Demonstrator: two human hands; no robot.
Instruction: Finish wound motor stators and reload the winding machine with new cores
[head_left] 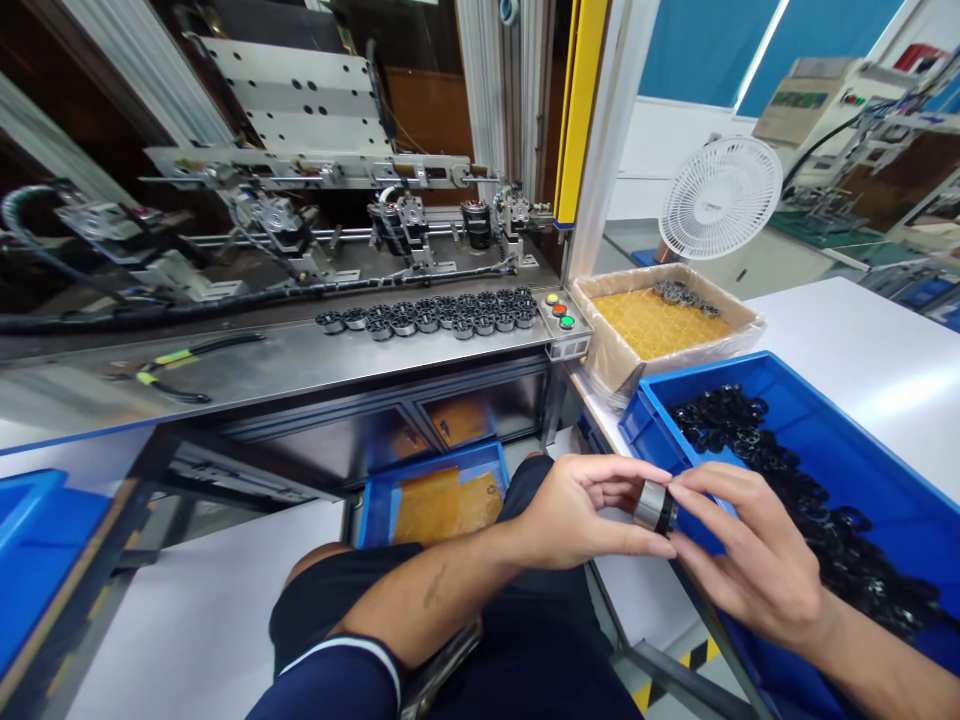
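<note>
Between my two hands is a small ring-shaped part [654, 506], silver around its side with a black end facing right. My left hand [585, 510] pinches it from the left, thumb below and fingers above. From the right, my right hand [742, 545] closes its fingertips on the black end. Both hands are over the near edge of a blue bin [795, 385], which holds many loose black plastic rings [780, 470]. Fingers hide part of the held piece.
Rows of black-and-silver rings [427, 316] stand on the metal bench ledge beside a button box [562, 318]. A lined carton [600, 350] holds more rings. Behind the ledge is a fixture machine [300, 100]. A fan [720, 195] stands at the back right; a blue tray [367, 510] lies low ahead.
</note>
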